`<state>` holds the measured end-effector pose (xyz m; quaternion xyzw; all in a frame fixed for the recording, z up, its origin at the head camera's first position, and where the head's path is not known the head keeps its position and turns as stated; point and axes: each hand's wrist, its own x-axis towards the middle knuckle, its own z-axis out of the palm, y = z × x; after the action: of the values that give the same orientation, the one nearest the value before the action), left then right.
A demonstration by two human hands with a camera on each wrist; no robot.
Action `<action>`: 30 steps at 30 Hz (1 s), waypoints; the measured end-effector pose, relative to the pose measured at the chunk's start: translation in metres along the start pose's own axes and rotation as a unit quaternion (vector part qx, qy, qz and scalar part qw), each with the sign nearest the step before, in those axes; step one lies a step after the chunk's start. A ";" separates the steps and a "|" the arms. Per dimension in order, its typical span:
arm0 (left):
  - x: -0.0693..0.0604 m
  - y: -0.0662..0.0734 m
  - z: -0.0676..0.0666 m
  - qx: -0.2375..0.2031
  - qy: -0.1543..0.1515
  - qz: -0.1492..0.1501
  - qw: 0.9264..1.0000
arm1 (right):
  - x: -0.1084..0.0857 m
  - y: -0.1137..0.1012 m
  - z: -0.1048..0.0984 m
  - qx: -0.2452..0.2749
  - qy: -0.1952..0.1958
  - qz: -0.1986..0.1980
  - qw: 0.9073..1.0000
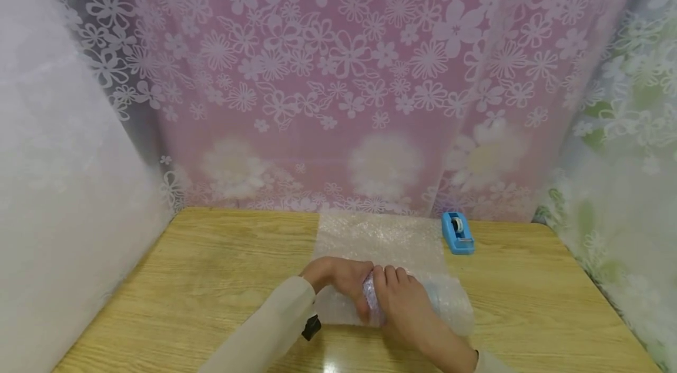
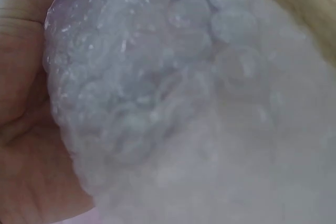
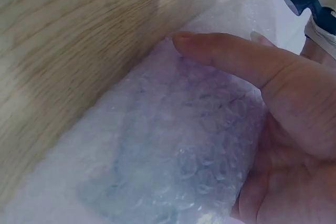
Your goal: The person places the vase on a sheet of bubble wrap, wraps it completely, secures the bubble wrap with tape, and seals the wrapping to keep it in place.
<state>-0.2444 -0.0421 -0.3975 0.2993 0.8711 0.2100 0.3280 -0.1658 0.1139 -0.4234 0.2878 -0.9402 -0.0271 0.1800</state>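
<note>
Bubble-wrap roll point(image 1: 372, 293) between 2 hands point(image 1: 350, 280) point(image 1: 406, 302).

A yellowish, wood-grained table point(image 1: 233, 255) is standing in the room. Along its far edge a pink sheet point(image 1: 328, 97) is hanging, showing white flowers. A whitish sheet point(image 1: 74, 155) is flanking the left edge; a pale sheet point(image 1: 640, 167) with green leaves is flanking the right. Light point(image 1: 330, 366) is glinting toward the near edge.
</note>
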 end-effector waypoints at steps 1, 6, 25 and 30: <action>-0.001 0.000 0.001 -0.004 -0.003 0.001 1.000 | -0.001 -0.001 -0.001 -0.003 -0.001 -0.001 1.000; -0.003 0.002 0.004 -0.009 -0.014 0.014 1.000 | -0.006 -0.001 -0.005 -0.015 -0.001 -0.019 1.000; -0.012 -0.007 0.001 0.102 0.029 -0.006 0.994 | 0.012 0.006 -0.022 0.031 -0.117 -0.040 0.992; -0.018 -0.004 0.006 0.199 0.097 0.005 0.975 | 0.012 0.005 -0.022 0.004 -0.116 -0.039 0.992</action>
<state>-0.2314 -0.0562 -0.3959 0.3409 0.9216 0.0625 0.1746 -0.1697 0.1124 -0.3987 0.3201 -0.9429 -0.0640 0.0669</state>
